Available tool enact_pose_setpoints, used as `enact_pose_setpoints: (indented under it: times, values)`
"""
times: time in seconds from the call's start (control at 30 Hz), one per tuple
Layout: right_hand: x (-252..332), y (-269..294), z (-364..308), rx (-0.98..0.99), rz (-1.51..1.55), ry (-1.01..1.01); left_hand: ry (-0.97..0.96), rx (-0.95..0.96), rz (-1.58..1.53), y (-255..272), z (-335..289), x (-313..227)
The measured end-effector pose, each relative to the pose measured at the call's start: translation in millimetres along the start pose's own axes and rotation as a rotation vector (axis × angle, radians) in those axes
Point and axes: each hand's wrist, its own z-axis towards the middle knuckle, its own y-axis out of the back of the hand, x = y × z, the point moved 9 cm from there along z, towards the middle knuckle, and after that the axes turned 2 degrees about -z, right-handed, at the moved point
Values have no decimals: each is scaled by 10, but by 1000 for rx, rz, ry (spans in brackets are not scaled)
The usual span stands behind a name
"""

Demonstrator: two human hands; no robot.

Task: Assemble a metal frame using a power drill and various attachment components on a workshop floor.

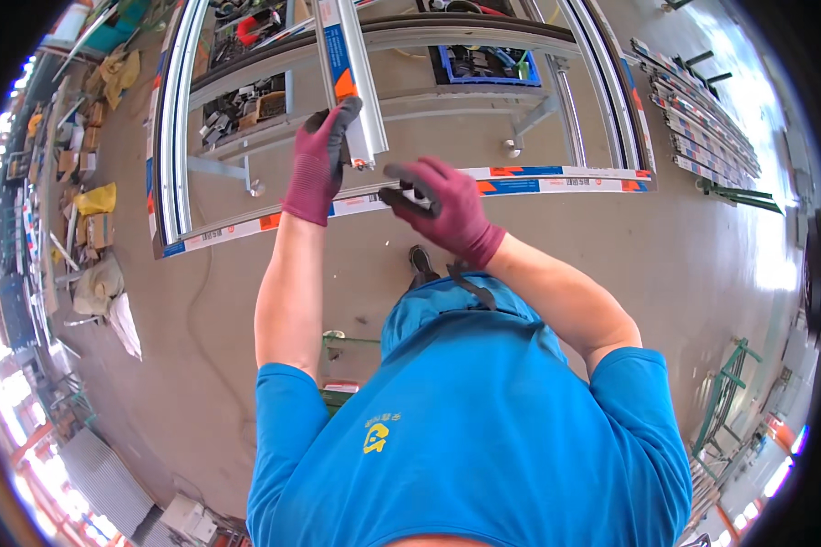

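My left hand [321, 159], in a maroon glove with black fingers, is closed round the near end of a pale aluminium profile [367, 123]. Blue, white and orange film covers part of that profile, and a small reddish bit shows at its cut end. Just right of this end hovers my right hand [442, 208], gloved alike, its thumb and fingers curved with a gap between them and nothing plainly held. Beneath both hands runs the near rail [575, 185] of a large rectangular metal frame, wrapped in the same printed film.
Under the frame sit a blue crate [490, 80] of small parts and a dark bin [246, 109] of metal pieces. Stacked profiles [702, 114] lie at the right. Boxes and a yellow bag [96, 201] line the left side. A green stand [728, 387] is at lower right.
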Motion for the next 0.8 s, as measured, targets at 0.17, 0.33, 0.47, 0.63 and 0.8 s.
enact_pose_setpoints:
  times: [0.17, 0.33, 0.47, 0.63, 0.8]
  values:
    - [191, 25, 471, 17, -70, 216, -293, 103, 19, -68, -152, -179]
    - [190, -201, 616, 225, -174, 356, -62, 50, -52, 68, -46, 34]
    - [-98, -360, 863, 243, -34, 69, 36, 64, -164, 48, -44, 174]
    - [-637, -157, 1028, -93, 22, -246, 0, 87, -174, 53, 37, 267]
    - [-1524, 504, 678, -288, -192, -346, 56, 42, -88, 246, 196, 568]
